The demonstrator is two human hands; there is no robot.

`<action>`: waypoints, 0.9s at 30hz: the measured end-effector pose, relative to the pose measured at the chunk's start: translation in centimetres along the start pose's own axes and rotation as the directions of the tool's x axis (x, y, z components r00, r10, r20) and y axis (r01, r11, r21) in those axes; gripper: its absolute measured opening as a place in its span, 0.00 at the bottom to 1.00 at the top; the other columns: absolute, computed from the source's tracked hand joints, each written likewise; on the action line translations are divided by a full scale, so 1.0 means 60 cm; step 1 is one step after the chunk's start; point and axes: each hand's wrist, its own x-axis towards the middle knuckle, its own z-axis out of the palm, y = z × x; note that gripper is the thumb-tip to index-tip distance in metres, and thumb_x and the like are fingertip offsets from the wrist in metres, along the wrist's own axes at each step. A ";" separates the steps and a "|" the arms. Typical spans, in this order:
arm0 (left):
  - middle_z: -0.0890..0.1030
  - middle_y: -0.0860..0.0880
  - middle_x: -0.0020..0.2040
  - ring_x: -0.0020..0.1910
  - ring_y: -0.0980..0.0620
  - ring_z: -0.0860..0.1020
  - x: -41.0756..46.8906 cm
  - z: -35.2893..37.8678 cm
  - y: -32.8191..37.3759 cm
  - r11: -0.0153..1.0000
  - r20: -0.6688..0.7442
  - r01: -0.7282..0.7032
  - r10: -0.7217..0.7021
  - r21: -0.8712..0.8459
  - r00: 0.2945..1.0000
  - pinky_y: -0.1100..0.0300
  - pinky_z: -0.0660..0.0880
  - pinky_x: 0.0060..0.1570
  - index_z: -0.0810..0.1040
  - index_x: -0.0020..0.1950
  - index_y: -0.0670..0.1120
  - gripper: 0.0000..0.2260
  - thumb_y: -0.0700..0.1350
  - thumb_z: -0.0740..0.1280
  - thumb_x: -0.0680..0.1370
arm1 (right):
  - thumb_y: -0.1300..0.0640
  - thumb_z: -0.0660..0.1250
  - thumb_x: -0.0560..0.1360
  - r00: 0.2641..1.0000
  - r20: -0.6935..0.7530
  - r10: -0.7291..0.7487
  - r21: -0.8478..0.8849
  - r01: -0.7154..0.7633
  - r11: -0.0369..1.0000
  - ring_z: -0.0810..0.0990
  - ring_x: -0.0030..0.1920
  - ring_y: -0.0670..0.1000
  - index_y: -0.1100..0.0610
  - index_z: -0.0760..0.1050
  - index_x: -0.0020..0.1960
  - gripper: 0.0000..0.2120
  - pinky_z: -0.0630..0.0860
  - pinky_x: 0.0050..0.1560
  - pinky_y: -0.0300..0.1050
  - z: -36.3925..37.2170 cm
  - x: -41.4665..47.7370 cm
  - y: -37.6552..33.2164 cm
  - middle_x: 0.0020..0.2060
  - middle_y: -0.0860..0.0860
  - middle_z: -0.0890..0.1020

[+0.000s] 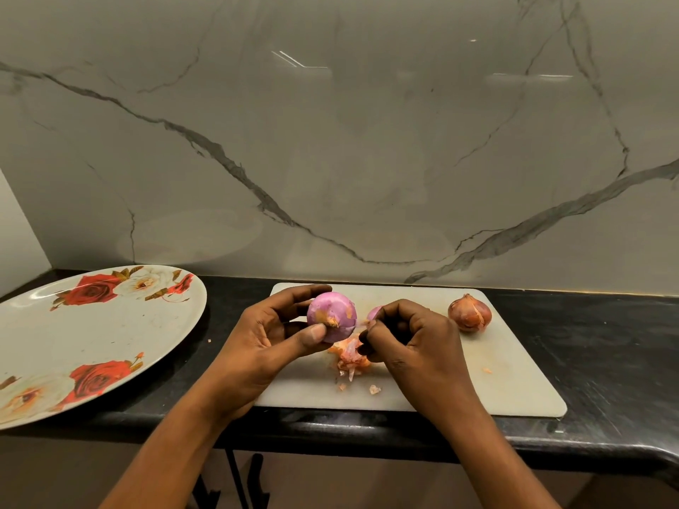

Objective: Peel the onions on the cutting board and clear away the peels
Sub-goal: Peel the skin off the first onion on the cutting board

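Your left hand (272,336) grips the current onion (332,314) just above the cutting board (514,380), fingers curled behind it and thumb pressed on its front. This onion shows smooth purple flesh over most of its surface; only a small patch of dry brown skin is left near the thumb. Your right hand (411,336) is curled beside the onion and appears to pinch a thin strip of skin (362,326) at its lower edge. A pile of loose peels (349,356) lies on the board directly beneath both hands, with a few small scraps scattered near it. A pink shape (375,312) behind your right hand cannot be identified. A second onion (469,313) rests near the board's far right corner, fully in its brown skin. A floral plate (92,332) sits on the worktop (606,361) to the left, holding no peels. Judged progress: first onion nearly finished, one onion untouched, peel clearing not yet begun
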 end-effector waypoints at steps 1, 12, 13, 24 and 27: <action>0.83 0.45 0.66 0.65 0.42 0.82 0.000 0.000 0.000 1.000 0.006 0.007 -0.006 -0.021 1.000 0.52 0.82 0.61 0.77 0.73 0.46 0.24 0.39 0.72 0.76 | 0.60 0.71 0.78 1.000 -0.009 0.013 0.006 -0.013 1.000 0.89 0.40 0.47 0.55 0.83 0.45 0.04 0.87 0.44 0.57 0.000 0.000 -0.001 0.37 0.51 0.87; 0.83 0.42 0.67 0.64 0.39 0.83 0.001 -0.003 0.006 0.979 0.007 0.058 -0.058 -0.195 0.998 0.53 0.82 0.59 0.74 0.75 0.44 0.22 0.37 0.65 0.79 | 0.58 0.75 0.77 0.992 -0.091 0.082 -0.037 -0.086 0.996 0.89 0.39 0.47 0.51 0.85 0.44 0.04 0.87 0.44 0.54 -0.002 0.003 0.004 0.36 0.47 0.88; 0.83 0.42 0.66 0.63 0.39 0.83 0.001 -0.003 0.005 0.983 0.000 0.054 -0.055 -0.178 0.998 0.53 0.82 0.59 0.74 0.75 0.45 0.22 0.37 0.65 0.79 | 0.57 0.76 0.76 0.995 -0.085 0.057 -0.073 -0.063 0.995 0.88 0.39 0.47 0.50 0.86 0.44 0.03 0.87 0.45 0.52 -0.001 0.002 0.005 0.37 0.46 0.88; 0.83 0.45 0.65 0.64 0.43 0.83 0.001 -0.001 0.001 0.999 -0.005 0.038 -0.037 0.039 0.999 0.50 0.82 0.61 0.76 0.72 0.49 0.21 0.40 0.70 0.78 | 0.56 0.76 0.79 0.999 -0.006 -0.033 -0.012 0.033 0.999 0.88 0.49 0.40 0.50 0.86 0.61 0.12 0.87 0.53 0.45 -0.001 -0.002 -0.001 0.51 0.43 0.89; 0.83 0.45 0.65 0.65 0.43 0.82 -0.001 0.000 0.000 0.995 0.021 0.028 -0.030 0.091 0.999 0.48 0.82 0.63 0.76 0.72 0.49 0.21 0.39 0.71 0.79 | 0.49 0.77 0.76 0.999 0.024 -0.047 -0.011 0.047 0.999 0.87 0.52 0.40 0.51 0.84 0.66 0.19 0.85 0.55 0.41 -0.002 -0.005 -0.007 0.54 0.44 0.89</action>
